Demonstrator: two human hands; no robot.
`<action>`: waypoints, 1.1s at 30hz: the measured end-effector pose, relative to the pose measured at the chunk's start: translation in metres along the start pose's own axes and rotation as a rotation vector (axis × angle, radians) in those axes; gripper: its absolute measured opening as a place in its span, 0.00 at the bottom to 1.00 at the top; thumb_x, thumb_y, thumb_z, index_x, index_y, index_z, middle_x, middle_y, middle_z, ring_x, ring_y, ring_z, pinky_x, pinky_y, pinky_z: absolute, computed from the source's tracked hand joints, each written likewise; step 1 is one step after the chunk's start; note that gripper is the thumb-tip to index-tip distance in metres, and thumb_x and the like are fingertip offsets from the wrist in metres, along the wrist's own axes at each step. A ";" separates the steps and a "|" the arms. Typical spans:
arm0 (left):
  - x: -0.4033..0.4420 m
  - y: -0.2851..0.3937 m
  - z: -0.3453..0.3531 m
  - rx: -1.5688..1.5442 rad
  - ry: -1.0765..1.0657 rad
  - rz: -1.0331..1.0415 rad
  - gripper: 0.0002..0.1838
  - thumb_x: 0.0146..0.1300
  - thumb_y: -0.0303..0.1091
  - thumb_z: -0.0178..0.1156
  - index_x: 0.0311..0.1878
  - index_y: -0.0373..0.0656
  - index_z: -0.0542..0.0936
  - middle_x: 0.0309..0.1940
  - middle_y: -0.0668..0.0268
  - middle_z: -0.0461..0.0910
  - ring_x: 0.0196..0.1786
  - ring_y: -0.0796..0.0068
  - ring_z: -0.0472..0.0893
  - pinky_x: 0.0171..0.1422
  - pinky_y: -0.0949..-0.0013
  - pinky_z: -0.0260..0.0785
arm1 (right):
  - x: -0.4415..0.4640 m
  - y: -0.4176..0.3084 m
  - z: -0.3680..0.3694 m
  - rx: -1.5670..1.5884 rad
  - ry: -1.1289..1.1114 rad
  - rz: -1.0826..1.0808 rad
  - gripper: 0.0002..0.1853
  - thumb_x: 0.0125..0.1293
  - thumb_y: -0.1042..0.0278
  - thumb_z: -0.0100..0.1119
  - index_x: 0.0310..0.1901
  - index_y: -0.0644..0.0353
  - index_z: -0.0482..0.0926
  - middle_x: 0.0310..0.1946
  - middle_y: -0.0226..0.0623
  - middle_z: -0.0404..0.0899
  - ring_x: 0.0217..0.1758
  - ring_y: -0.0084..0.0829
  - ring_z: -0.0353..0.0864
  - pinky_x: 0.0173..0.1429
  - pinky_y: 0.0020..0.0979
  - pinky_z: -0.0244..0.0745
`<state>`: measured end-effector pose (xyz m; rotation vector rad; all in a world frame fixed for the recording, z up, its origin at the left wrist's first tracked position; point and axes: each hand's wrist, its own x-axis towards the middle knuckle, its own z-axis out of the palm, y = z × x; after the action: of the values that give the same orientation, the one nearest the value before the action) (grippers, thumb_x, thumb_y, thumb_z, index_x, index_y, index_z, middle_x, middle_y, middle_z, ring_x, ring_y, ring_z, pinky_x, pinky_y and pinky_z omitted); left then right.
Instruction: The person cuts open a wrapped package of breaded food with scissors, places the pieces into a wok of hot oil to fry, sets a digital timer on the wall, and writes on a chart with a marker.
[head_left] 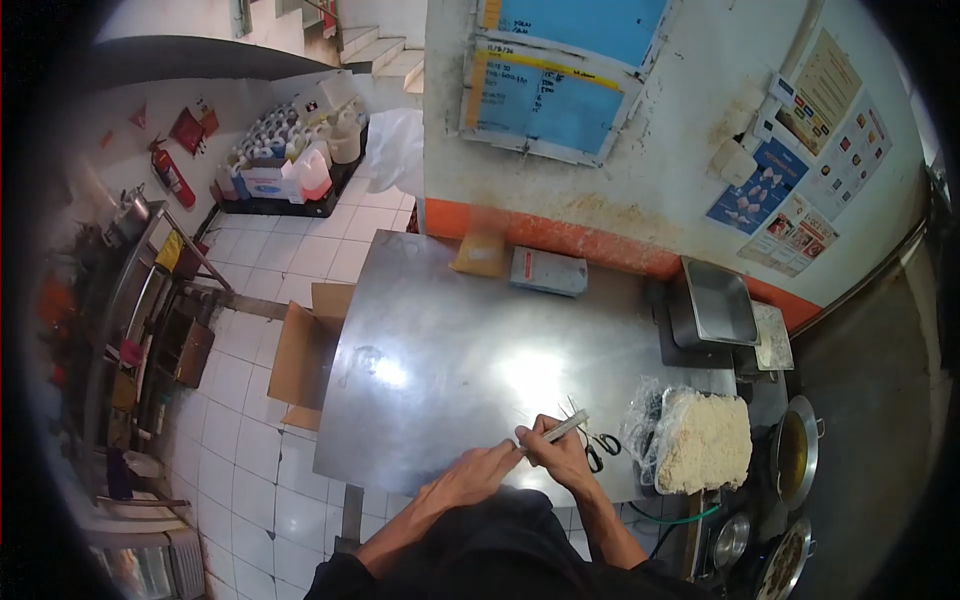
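My right hand [557, 454] is closed around a slim, pale grey bar [568, 426], its thumb lying along the side. The bar slants up and to the right over the front part of the steel table [440, 340]; its exact kind is unclear. My left hand [478, 472] reaches in from the left, fingers bunched at the bar's near end, where the grip is partly hidden. Just right of my right hand lies a pair of scissors [599, 455] with black handles, blades partly covered by the hand and bar.
On the right, a tray of pale, crumbly flour-like coating [705, 445] sits beside crumpled clear plastic [645, 425]. Farther back are a deep steel pan [715, 305] and a grey box [549, 271]. Large woks [795, 450] stand at far right; a cardboard box [300, 355] is left.
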<state>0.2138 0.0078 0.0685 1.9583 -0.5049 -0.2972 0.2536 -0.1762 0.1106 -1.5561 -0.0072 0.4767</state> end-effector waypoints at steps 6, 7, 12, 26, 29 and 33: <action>0.003 0.022 -0.029 -0.976 -0.176 -0.179 0.25 0.81 0.52 0.37 0.42 0.40 0.73 0.23 0.75 0.57 0.22 0.80 0.57 0.26 0.74 0.52 | 0.012 -0.054 0.024 0.008 -0.051 -0.110 0.18 0.70 0.67 0.62 0.22 0.57 0.69 0.17 0.26 0.72 0.19 0.15 0.66 0.23 0.22 0.59; 0.006 0.027 -0.039 -1.104 -0.227 -0.242 0.27 0.81 0.55 0.36 0.38 0.41 0.71 0.24 0.78 0.55 0.23 0.84 0.53 0.26 0.78 0.48 | 0.015 -0.062 0.025 0.006 -0.054 -0.121 0.18 0.70 0.67 0.62 0.22 0.57 0.69 0.17 0.26 0.72 0.19 0.15 0.66 0.23 0.22 0.59; 0.022 0.038 -0.067 -1.173 -0.408 -0.099 0.25 0.80 0.58 0.36 0.29 0.52 0.60 0.20 0.80 0.53 0.19 0.86 0.52 0.20 0.77 0.48 | 0.021 -0.102 0.024 -0.058 -0.152 -0.213 0.19 0.70 0.68 0.62 0.22 0.56 0.67 0.16 0.26 0.71 0.18 0.14 0.66 0.22 0.22 0.60; 0.047 -0.209 -0.134 0.141 1.052 -0.360 0.21 0.78 0.46 0.44 0.40 0.35 0.73 0.52 0.46 0.75 0.58 0.49 0.73 0.66 0.48 0.63 | 0.076 -0.214 -0.055 0.149 0.655 -1.118 0.10 0.73 0.67 0.56 0.47 0.66 0.77 0.27 0.32 0.75 0.29 0.21 0.74 0.30 0.23 0.68; 0.051 -0.227 -0.131 0.566 1.160 -0.507 0.20 0.76 0.44 0.46 0.43 0.32 0.73 0.63 0.42 0.67 0.72 0.45 0.60 0.77 0.42 0.49 | 0.118 -0.258 -0.048 0.002 0.513 -1.222 0.11 0.73 0.68 0.58 0.48 0.68 0.78 0.30 0.37 0.80 0.31 0.23 0.78 0.33 0.24 0.71; 0.054 -0.215 -0.135 0.686 0.945 -0.689 0.22 0.75 0.47 0.45 0.44 0.33 0.74 0.69 0.45 0.62 0.81 0.48 0.48 0.82 0.38 0.35 | 0.182 -0.325 -0.028 -0.227 0.410 -1.365 0.14 0.72 0.68 0.61 0.52 0.70 0.79 0.36 0.44 0.84 0.35 0.26 0.82 0.37 0.25 0.75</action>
<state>0.3648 0.1690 -0.0674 2.5823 0.7975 0.4514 0.5215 -0.1308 0.3668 -1.4776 -0.7719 -0.9359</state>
